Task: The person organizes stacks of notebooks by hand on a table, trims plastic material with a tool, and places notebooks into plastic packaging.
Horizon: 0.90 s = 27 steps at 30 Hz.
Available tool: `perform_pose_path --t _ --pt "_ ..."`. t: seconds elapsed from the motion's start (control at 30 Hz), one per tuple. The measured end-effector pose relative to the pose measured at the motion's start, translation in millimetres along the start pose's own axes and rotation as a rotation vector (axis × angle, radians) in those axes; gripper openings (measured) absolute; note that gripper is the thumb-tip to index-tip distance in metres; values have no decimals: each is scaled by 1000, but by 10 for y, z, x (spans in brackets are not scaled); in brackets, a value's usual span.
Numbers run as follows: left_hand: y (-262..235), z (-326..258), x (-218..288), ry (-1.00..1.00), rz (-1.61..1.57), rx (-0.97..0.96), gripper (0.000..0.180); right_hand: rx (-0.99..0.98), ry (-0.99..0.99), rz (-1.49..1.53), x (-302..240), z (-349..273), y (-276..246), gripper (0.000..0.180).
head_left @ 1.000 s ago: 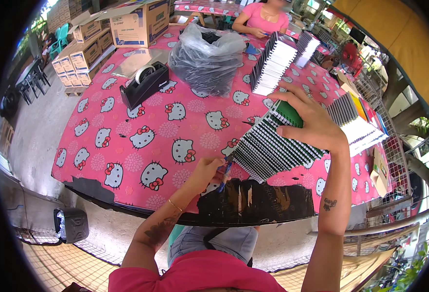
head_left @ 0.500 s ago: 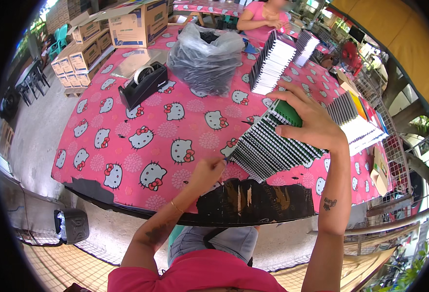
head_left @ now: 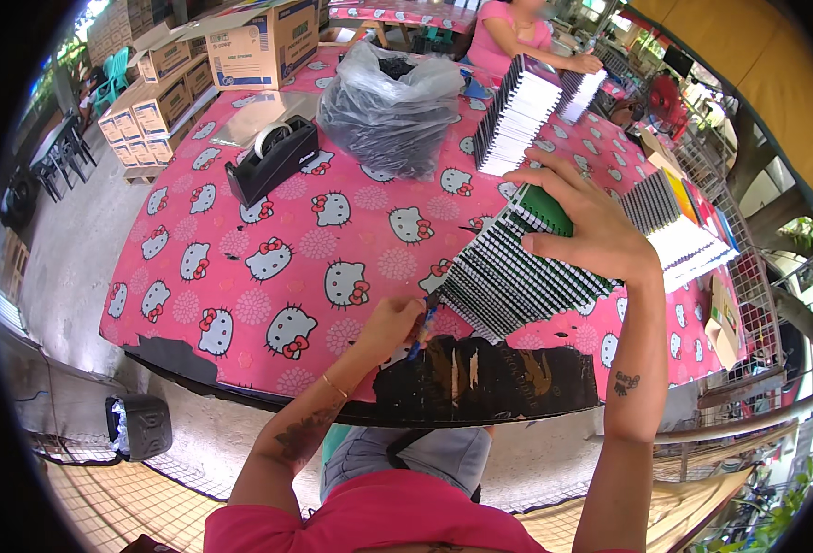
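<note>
A tall stack of spiral-bound notebooks (head_left: 517, 281) with green covers stands on the pink tablecloth, its dark coil spines turned toward me. My right hand (head_left: 590, 221) spans the top of this stack, its thumb on the green cover near the coils and its fingers over the far edge. My left hand (head_left: 395, 324) is closed around a small blue-handled tool (head_left: 425, 330) with a dark tip. That tip is at the stack's lower left corner, by the coil ends; whether it touches them is too small to tell. The exact kind of tool is partly hidden by my fingers.
Further notebook stacks stand behind (head_left: 520, 115) and to the right (head_left: 673, 226). A black tape dispenser (head_left: 273, 164) and a grey plastic bag (head_left: 388, 115) filled with dark material sit farther back. Cardboard boxes (head_left: 263, 46) are at far left. A person in pink (head_left: 508, 41) works across the table.
My left hand has turned slightly, and more of the blue-handled tool shows. My right hand stays on the stack. The person opposite has stretched an arm rightward to a far notebook stack.
</note>
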<state>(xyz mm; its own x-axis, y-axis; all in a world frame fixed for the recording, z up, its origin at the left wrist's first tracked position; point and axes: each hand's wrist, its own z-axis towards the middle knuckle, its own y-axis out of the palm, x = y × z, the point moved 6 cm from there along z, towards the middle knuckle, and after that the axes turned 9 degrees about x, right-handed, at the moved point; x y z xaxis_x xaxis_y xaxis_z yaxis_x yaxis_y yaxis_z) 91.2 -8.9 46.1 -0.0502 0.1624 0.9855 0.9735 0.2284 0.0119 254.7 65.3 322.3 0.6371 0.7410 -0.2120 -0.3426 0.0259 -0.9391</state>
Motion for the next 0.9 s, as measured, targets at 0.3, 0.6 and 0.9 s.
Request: perform_pose_path --t 0.3,0.6,0.9 --pt "4 -6 -82 -287 -181 -120 31 3 -12 7 10 -2 6 64" --pt "7 38 -16 -24 216 -142 32 4 -7 -19 13 -14 7 65" --pt "-39 -6 -36 -309 -111 -165 32 -1 -5 -20 55 -13 20 67"
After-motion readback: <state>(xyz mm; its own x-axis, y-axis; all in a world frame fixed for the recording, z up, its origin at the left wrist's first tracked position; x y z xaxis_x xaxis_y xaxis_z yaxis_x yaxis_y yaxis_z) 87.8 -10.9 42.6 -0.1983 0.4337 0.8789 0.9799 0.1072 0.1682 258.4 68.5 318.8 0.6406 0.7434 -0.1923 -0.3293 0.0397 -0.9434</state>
